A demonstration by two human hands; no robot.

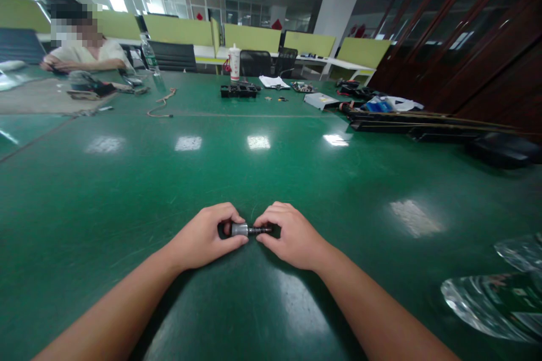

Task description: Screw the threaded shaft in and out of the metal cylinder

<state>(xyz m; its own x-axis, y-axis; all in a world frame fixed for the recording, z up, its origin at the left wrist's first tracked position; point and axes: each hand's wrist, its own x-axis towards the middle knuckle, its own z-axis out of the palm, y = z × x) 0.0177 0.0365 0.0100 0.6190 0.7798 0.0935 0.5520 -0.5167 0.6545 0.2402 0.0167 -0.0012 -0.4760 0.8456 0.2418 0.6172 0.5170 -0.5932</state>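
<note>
A small metal part (pixel 240 229) lies level just above or on the green tabletop, a silver cylinder at its left and a thin dark threaded or spring-like shaft (pixel 258 230) at its right. Around the silver cylinder, the thumb and fingers of my left hand (pixel 212 236) are curled from the left. My right hand (pixel 290 234) has its thumb and fingertips around the dark shaft from the right. The fingertips of the two hands are a short gap apart. Whether the part rests on the table cannot be made out.
Clear plastic bottles (pixel 486 304) lie at the lower right. Black rails (pixel 393 122) and a silver box (pixel 322 101) are at the back right. A black tray (pixel 239 91), a white cup (pixel 234 62) and a cord (pixel 161 106) stand farther back. A person (pixel 91 53) sits at the far left.
</note>
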